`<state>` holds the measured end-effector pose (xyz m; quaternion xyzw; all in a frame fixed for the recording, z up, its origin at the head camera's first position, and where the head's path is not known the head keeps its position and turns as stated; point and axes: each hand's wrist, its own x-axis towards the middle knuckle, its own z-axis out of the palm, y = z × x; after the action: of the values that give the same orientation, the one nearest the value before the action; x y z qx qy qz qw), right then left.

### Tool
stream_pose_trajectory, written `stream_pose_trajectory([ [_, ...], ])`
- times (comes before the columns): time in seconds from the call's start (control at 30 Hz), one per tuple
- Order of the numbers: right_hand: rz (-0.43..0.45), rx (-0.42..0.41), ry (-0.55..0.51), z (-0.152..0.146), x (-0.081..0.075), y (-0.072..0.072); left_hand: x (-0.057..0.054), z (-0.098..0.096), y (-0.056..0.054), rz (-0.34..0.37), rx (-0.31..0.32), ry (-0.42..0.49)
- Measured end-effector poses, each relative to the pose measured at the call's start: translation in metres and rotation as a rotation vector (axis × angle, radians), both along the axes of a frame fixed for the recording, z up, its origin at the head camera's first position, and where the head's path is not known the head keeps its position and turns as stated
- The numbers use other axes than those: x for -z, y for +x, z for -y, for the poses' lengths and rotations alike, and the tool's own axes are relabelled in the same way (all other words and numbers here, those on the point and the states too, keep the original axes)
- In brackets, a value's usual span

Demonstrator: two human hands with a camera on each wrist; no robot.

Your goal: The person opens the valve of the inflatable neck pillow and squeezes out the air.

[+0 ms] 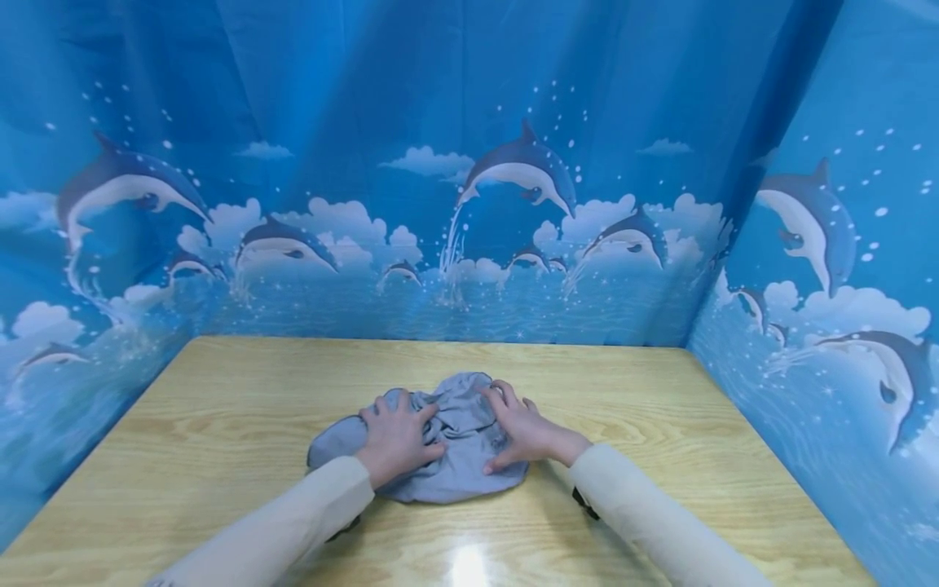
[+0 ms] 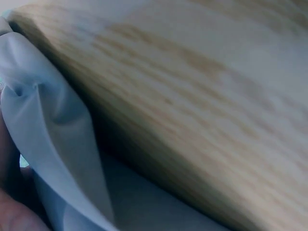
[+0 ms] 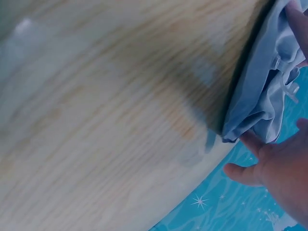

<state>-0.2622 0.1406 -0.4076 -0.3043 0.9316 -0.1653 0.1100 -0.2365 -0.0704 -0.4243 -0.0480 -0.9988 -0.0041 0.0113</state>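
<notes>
A crumpled grey-blue cloth (image 1: 469, 481) lies in a loose heap on the wooden table, its surface full of folds. My left hand (image 1: 396, 436) rests on its left part with spread fingers. On the right side, my right hand (image 1: 524, 432) touches the cloth, thumb toward me and fingers at the far edge. The right wrist view shows fingertips at a dark-trimmed corner of the cloth (image 3: 250, 101), with small pale bits among its folds. In the left wrist view a raised fold of cloth (image 2: 48, 110) hides most of the hand.
The light wood-grain table (image 1: 257, 383) extends around the cloth. Blue curtains with printed dolphins (image 1: 513, 171) hang behind it and along both sides. Pale sleeves (image 1: 645, 505) cover both forearms, with a dark strap partly visible near each wrist.
</notes>
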Motion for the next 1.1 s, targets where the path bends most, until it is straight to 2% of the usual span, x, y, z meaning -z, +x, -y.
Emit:
stream_pose_trajectory([
  [0.17,-0.013,0.032,-0.032,0.006,-0.002,-0.005,0.000,0.000,-0.001,0.002,0.004,-0.006],
  [0.37,-0.025,0.067,0.058,0.014,-0.009,-0.013,0.000,-0.001,0.000,0.007,-0.003,-0.011],
  [0.53,-0.029,0.041,0.081,0.016,-0.009,-0.017,0.001,0.000,0.000,0.004,-0.001,-0.019],
  [0.83,0.036,0.036,0.120,0.018,-0.006,-0.023,0.003,0.000,-0.001,-0.003,0.007,-0.026],
  [1.1,0.014,0.006,0.143,0.020,-0.004,-0.026,0.003,0.000,0.000,-0.012,0.002,-0.034],
])
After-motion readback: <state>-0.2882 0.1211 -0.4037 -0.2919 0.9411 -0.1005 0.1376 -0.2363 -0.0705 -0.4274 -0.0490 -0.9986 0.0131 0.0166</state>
